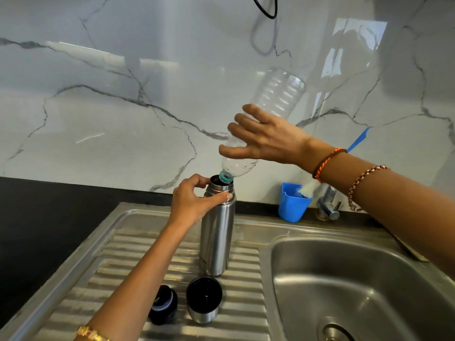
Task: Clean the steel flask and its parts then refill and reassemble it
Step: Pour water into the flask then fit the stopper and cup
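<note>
we can read only the last letters "on" printed low on the side of the steel flask (216, 232); the rest of the word is turned away. we count one flask, and it stands upright on the ridged draining part of the steel sink (246, 316), which sits in the dark surface (49, 205). our left hand (194, 200) is wrapped around the flask's neck, thumb in front and fingers behind, holding it.

our right hand (266, 139) grips one clear plastic bottle (268, 114) around its middle. the bottle is tipped upside down, and its green neck sits in the flask's open mouth.

in front of the flask we see two loose parts lying on the ridges: one black stopper (163, 306) and one steel cup lid (203, 300), open side facing us, black inside. they are near each other, not touching.

behind the sink stands one blue cup (293, 205) with a brush in it, just beside one tap (328, 205). we see two thread bands on the right arm and one gold bangle on the left.
</note>
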